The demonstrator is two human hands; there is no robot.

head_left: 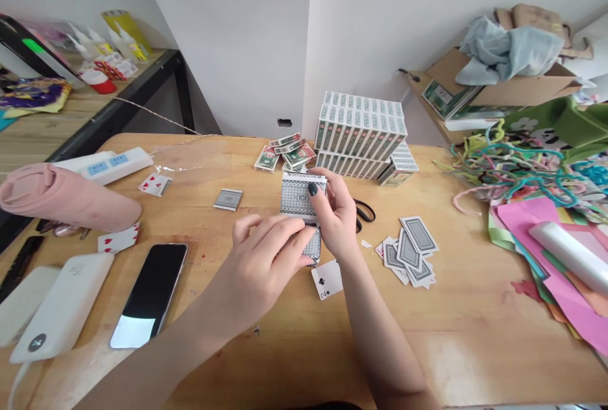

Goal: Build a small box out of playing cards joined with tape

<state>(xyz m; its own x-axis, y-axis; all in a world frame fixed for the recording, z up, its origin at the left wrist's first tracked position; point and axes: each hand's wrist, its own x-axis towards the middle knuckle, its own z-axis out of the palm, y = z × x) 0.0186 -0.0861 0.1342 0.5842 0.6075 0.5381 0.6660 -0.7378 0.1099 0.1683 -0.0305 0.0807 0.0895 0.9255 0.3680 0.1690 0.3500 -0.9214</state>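
Folded playing cards (297, 196) with a grey patterned back are in my right hand (338, 207), its thumb pressed on the front. My left hand (268, 251) is closed at their lower edge, its fingertips pinching a second patterned card (312, 245) that hangs below. The fingers partly hide where the cards meet. Under my hands a two of spades (327, 280) lies face up on the table. A small folded card square (228, 199) rests to the left. Loose cards (411, 251) lie in a spread pile to the right.
Stacked card boxes (361, 128) stand at the back, with opened boxes (287, 153) beside them. Black scissor handles (365, 210) show behind my right wrist. A phone (149, 296), power bank (64, 305) and pink roll (71, 198) lie left; yarn (532, 169) and coloured paper (551, 258) right.
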